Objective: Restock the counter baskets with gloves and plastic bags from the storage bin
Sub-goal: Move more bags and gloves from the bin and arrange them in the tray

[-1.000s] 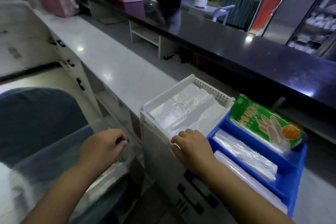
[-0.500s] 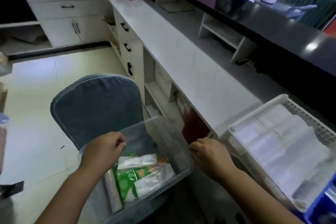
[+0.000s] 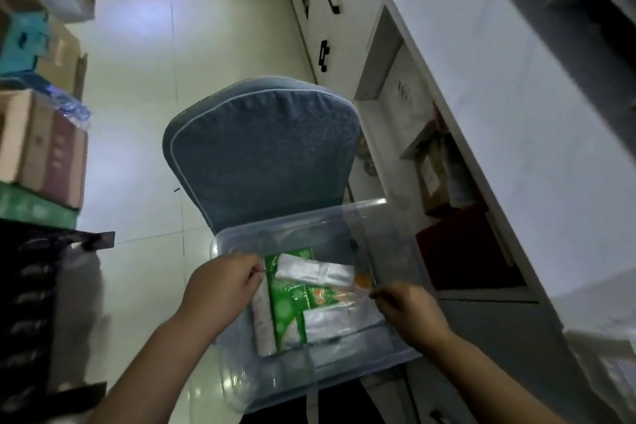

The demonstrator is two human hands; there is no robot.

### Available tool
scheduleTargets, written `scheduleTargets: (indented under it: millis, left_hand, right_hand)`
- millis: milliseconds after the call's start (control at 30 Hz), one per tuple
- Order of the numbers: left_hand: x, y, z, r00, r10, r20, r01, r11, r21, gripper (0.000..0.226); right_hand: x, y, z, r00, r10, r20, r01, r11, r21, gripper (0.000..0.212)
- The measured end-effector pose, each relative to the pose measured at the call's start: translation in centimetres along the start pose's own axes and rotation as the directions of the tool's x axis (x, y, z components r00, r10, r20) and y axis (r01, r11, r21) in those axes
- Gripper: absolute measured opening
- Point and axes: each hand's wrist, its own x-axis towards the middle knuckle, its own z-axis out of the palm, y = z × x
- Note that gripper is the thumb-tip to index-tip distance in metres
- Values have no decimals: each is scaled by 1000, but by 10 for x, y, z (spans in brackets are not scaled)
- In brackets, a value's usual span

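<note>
Pinching the clear storage bin (image 3: 385, 237) rims, left hand (image 3: 220, 282), right hand (image 3: 409, 311) (green pack (image 3: 287, 306) print unreadable).

Both bare forearms reach forward and down, converging over the bin (image 3: 309, 372). Left hand (image 3: 220, 286) at the bin's left rim, knuckles up, fingers curled into a loose fist, thumb and forefinger pinched together at the tip. Right hand (image 3: 409, 311) at the bin's right side, fingers curled, tips pinched; what they pinch is too blurred to tell.
</note>
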Motion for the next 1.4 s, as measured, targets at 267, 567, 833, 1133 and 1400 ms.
scheduleTargets:
  millis: [267, 567, 833, 1133, 1400]
  left_hand:
    - [12, -23, 46, 989, -142, -30, 143, 990, 20, 14]
    - [10, -52, 115, 974, -226, -21, 227, 970, 80, 12]
    - [22, -50, 167, 968, -249, 17, 248, 969, 13, 9]
    - [22, -30, 164, 925, -365, 104, 375, 922, -99, 25]
    - [34, -8, 154, 748, -599, 286, 600, 428, -675, 50]
  right_hand:
    - [109, 30, 86, 983, -85, 166, 85, 996, 2, 19]
    - [194, 51, 193, 887, -249, 389, 366, 892, -265, 36]
    - [226, 68, 229, 880, -201, 430, 387, 828, -406, 69]
    - [229, 50, 181, 846, 21, 533, -173, 956, 237, 22]
    - [173, -1, 135, 606, -260, 751, -548, 548, 632, 45]
